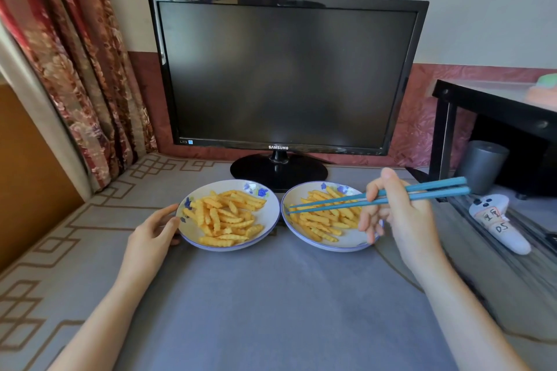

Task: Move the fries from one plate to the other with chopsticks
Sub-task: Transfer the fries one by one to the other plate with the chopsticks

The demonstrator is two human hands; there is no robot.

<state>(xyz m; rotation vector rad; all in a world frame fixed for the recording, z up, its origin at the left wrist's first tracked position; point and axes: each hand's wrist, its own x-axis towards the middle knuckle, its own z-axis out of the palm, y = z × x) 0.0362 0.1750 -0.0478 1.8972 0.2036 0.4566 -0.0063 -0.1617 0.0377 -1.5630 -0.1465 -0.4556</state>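
Two white plates with blue flower prints stand side by side on the grey cloth. The left plate (271, 214) and the right plate (349, 242) each hold a pile of crinkle-cut fries, the left fries (224, 215) and the right fries (324, 220). My left hand (153, 229) grips the left plate's outer rim. My right hand (401, 214) holds blue chopsticks (331, 203) over the right plate. Their tips lie at that plate's left edge, a little apart, with no fry between them.
A black monitor (286, 75) on a round stand stands right behind the plates. A curtain (75, 69) hangs at the left. At the right are a black shelf (494, 105), a grey cylinder (482, 166) and a white labelled object (497, 223).
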